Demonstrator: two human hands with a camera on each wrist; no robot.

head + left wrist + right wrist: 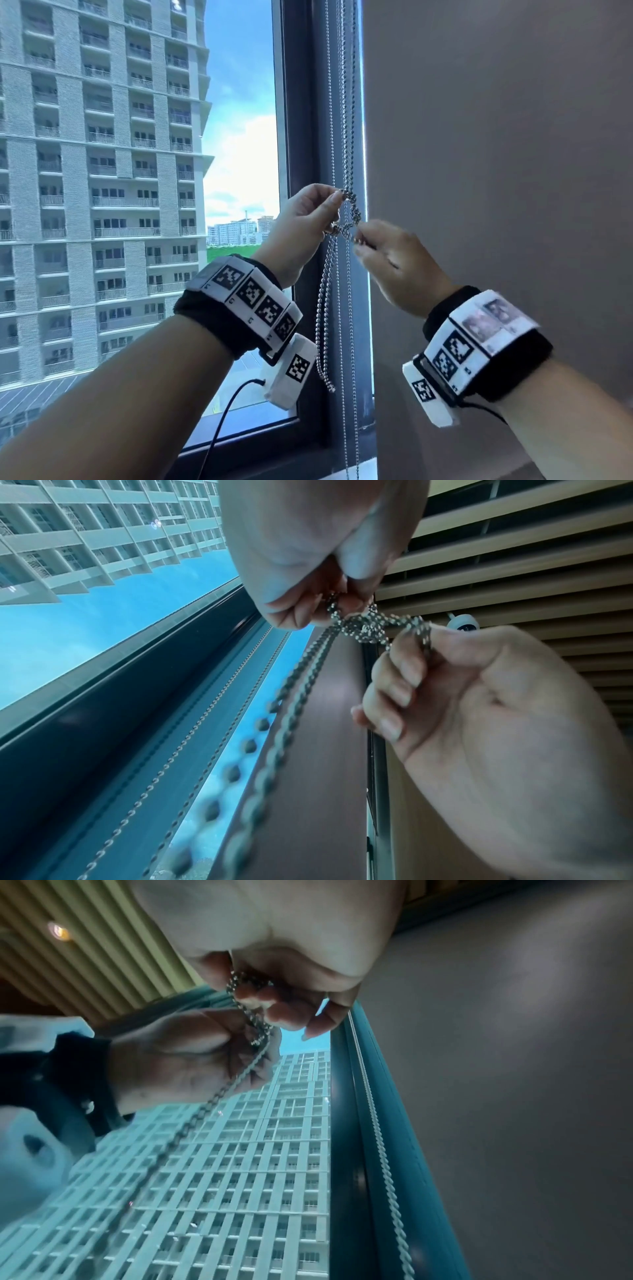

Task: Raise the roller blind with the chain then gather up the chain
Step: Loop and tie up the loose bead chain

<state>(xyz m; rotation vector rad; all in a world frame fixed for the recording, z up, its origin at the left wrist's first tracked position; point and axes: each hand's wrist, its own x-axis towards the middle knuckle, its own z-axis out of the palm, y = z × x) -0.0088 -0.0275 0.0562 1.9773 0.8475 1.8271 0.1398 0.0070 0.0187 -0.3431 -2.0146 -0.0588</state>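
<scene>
Bead chain (351, 214), knotted bunch pinched between two hands, at the dark window frame (305, 137).

Head view: left hand (303, 219) pinching the top of the bunch, right hand (394, 260) pinching its lower end; loose loops hanging below; grey blind (496, 154) beside; tower block (102, 154) outside. Left wrist view: left hand (308, 561) fingers clamped on the knot (366, 626); right hand (479, 710) curled on the strand. Right wrist view: right hand (274, 947) fingers closed on the chain (253, 1026); left hand (192, 1053) gripping below.
</scene>
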